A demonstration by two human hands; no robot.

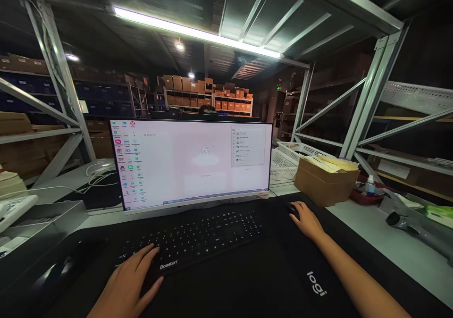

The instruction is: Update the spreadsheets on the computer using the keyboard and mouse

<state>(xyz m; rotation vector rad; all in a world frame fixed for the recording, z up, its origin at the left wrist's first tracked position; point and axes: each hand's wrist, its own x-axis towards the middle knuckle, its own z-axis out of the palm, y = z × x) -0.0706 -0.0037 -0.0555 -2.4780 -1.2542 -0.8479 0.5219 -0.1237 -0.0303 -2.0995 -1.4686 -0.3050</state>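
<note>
My right hand (307, 221) rests cupped over a black mouse (292, 209) on the black desk mat (314, 285), just right of the keyboard. A black keyboard (198, 235) lies in front of me, and my left hand (132, 280) lies flat at its near left corner, fingers spread and touching the edge. Behind the keyboard stands a wide monitor (193, 164) showing a pale desktop with icons down its left side and a small window at the upper right.
An open cardboard box (323, 179) sits right of the monitor, white mesh baskets (288, 160) behind it. A handheld scanner (401, 221) and a small bottle (370, 186) lie at the right. Metal rack posts (368, 105) frame the desk. Shelves of boxes (205, 96) fill the background.
</note>
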